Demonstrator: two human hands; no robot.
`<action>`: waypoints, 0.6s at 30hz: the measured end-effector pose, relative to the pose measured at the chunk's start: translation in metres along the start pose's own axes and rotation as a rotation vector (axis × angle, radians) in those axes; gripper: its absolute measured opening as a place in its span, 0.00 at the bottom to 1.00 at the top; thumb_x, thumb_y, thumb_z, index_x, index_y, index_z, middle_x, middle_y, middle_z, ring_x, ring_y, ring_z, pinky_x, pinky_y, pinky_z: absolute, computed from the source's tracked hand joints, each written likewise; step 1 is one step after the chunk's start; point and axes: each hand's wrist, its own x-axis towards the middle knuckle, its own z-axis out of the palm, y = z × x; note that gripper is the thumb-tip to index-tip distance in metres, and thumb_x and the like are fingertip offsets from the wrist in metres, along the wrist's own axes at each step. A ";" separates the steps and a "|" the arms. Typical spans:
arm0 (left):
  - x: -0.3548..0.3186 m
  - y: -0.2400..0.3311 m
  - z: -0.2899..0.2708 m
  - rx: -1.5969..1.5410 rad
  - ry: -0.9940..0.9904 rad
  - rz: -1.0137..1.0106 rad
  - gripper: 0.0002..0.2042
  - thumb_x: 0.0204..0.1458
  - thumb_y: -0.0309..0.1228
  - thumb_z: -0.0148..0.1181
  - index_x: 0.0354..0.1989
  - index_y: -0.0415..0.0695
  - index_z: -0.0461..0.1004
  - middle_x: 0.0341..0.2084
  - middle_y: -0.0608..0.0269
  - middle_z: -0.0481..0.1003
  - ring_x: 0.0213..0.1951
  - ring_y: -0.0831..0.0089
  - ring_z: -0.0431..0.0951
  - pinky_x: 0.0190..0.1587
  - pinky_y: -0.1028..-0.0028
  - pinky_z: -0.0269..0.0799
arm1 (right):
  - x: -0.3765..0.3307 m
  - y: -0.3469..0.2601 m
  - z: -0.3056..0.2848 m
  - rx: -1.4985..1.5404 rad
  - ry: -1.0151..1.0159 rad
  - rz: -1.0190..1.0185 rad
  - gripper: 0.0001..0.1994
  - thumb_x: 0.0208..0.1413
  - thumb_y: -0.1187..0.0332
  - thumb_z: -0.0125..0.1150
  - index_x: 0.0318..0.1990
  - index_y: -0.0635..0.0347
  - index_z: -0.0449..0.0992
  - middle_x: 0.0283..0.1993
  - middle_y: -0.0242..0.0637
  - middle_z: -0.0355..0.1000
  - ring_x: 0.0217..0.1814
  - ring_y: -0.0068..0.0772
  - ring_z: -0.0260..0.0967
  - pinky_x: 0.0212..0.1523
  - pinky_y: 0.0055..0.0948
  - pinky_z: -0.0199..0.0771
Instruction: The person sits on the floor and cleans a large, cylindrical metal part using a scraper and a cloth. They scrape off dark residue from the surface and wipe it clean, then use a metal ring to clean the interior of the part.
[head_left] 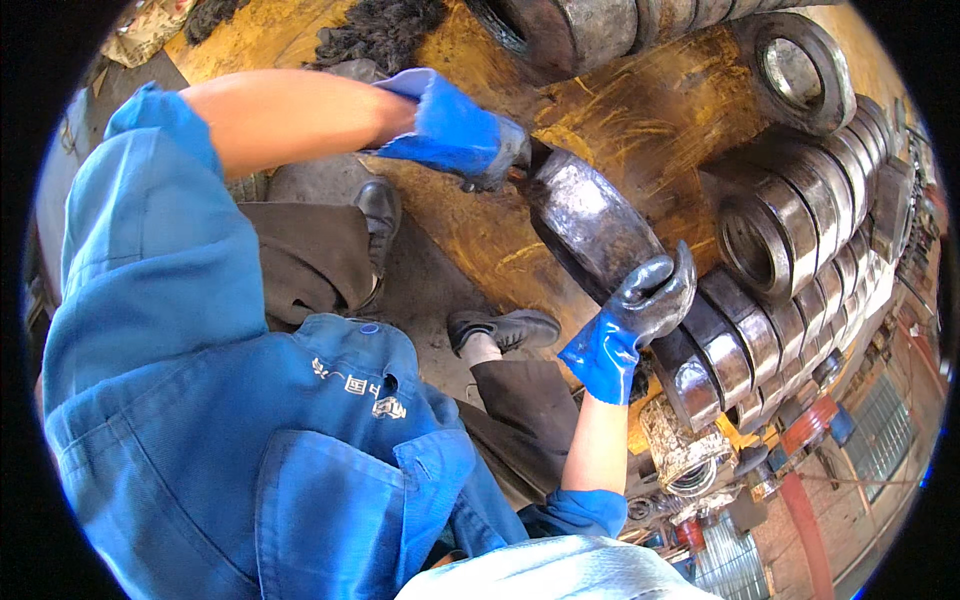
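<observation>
Blue work jacket (250, 430) fills the near view, dark trousers and black shoes (505, 328) below it. Right hand (640, 305), in a blue glove with grimy fingers, is curled around the lower edge of a large steel ring (590, 225). Left hand (465, 130), gloved alike, grips the ring's upper edge, fingers closed on it. The ring stands tilted on a yellow-stained floor (600, 110). Just beside it, a row of like rings (790, 260) stands on edge; one ring (795, 70) lies beyond.
</observation>
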 end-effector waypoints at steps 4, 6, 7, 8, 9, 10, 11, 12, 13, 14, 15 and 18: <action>-0.026 0.001 -0.008 0.257 0.451 -0.200 0.14 0.51 0.32 0.62 0.46 0.43 0.74 0.27 0.64 0.76 0.27 0.72 0.76 0.30 0.68 0.71 | 0.005 -0.004 0.000 0.021 0.027 -0.028 0.14 0.64 0.67 0.52 0.49 0.68 0.76 0.46 0.52 0.77 0.47 0.54 0.75 0.51 0.46 0.74; -0.036 -0.004 -0.003 0.280 0.576 -0.284 0.14 0.51 0.32 0.62 0.45 0.43 0.75 0.28 0.65 0.77 0.28 0.72 0.76 0.31 0.69 0.71 | 0.002 -0.003 0.004 0.003 0.047 -0.035 0.14 0.65 0.66 0.51 0.49 0.67 0.75 0.47 0.52 0.77 0.47 0.55 0.75 0.51 0.47 0.74; -0.037 -0.002 -0.003 0.294 0.577 -0.297 0.13 0.51 0.32 0.62 0.45 0.43 0.75 0.28 0.65 0.77 0.28 0.73 0.76 0.31 0.69 0.71 | 0.002 -0.001 0.003 0.003 0.029 -0.024 0.14 0.65 0.66 0.51 0.50 0.67 0.75 0.47 0.52 0.76 0.47 0.55 0.75 0.51 0.47 0.74; -0.043 -0.001 -0.001 0.282 0.597 -0.315 0.13 0.51 0.32 0.62 0.44 0.43 0.75 0.28 0.65 0.77 0.28 0.73 0.76 0.31 0.69 0.71 | 0.002 0.000 0.002 0.003 0.012 -0.013 0.14 0.65 0.66 0.51 0.50 0.67 0.75 0.47 0.52 0.76 0.47 0.55 0.75 0.51 0.47 0.74; -0.046 0.001 -0.002 0.289 0.584 -0.312 0.13 0.51 0.32 0.62 0.44 0.43 0.75 0.28 0.65 0.77 0.29 0.73 0.76 0.32 0.69 0.71 | 0.003 0.000 0.000 0.004 -0.006 -0.001 0.14 0.65 0.66 0.51 0.50 0.67 0.75 0.48 0.52 0.76 0.47 0.55 0.75 0.51 0.47 0.74; -0.048 0.005 0.003 0.269 0.599 -0.337 0.12 0.51 0.33 0.62 0.43 0.43 0.76 0.29 0.66 0.77 0.29 0.73 0.76 0.32 0.69 0.71 | 0.005 -0.006 -0.006 0.008 -0.029 0.016 0.15 0.65 0.65 0.52 0.51 0.67 0.74 0.48 0.51 0.76 0.47 0.55 0.75 0.52 0.46 0.74; -0.050 0.008 -0.001 0.262 0.587 -0.330 0.12 0.51 0.33 0.62 0.43 0.44 0.76 0.29 0.66 0.77 0.29 0.74 0.76 0.32 0.70 0.71 | 0.004 -0.008 -0.005 0.008 -0.021 0.006 0.15 0.65 0.65 0.51 0.51 0.67 0.74 0.48 0.51 0.76 0.47 0.55 0.75 0.52 0.46 0.74; -0.054 0.015 0.001 0.259 0.610 -0.354 0.12 0.51 0.33 0.62 0.43 0.44 0.76 0.29 0.66 0.77 0.30 0.74 0.76 0.32 0.70 0.71 | 0.005 -0.010 -0.004 0.007 -0.008 -0.004 0.14 0.65 0.66 0.51 0.51 0.67 0.74 0.48 0.51 0.76 0.47 0.55 0.75 0.52 0.46 0.74; -0.053 0.018 -0.001 0.263 0.611 -0.362 0.12 0.51 0.33 0.62 0.42 0.44 0.77 0.29 0.66 0.78 0.30 0.74 0.77 0.32 0.70 0.71 | 0.005 -0.011 -0.003 0.007 0.006 -0.015 0.14 0.65 0.66 0.51 0.51 0.67 0.74 0.48 0.51 0.76 0.47 0.55 0.75 0.52 0.46 0.74; -0.051 0.014 -0.006 0.273 0.618 -0.370 0.11 0.51 0.33 0.62 0.42 0.44 0.77 0.30 0.67 0.78 0.30 0.74 0.77 0.33 0.70 0.71 | 0.003 -0.012 -0.003 0.002 -0.004 -0.014 0.14 0.65 0.66 0.52 0.51 0.67 0.74 0.48 0.51 0.76 0.47 0.54 0.75 0.52 0.46 0.74; -0.049 0.010 -0.011 0.304 0.649 -0.417 0.11 0.51 0.33 0.63 0.41 0.44 0.77 0.30 0.67 0.78 0.30 0.75 0.77 0.33 0.70 0.71 | 0.003 -0.012 -0.003 0.001 -0.003 -0.012 0.14 0.65 0.66 0.52 0.51 0.67 0.74 0.48 0.51 0.76 0.48 0.54 0.75 0.52 0.46 0.74; -0.035 0.007 -0.013 0.463 0.806 -0.592 0.11 0.51 0.34 0.63 0.40 0.44 0.78 0.31 0.68 0.78 0.31 0.76 0.77 0.34 0.71 0.71 | 0.006 -0.007 0.000 -0.015 -0.006 -0.036 0.14 0.65 0.67 0.52 0.51 0.67 0.74 0.48 0.51 0.76 0.48 0.53 0.75 0.52 0.45 0.74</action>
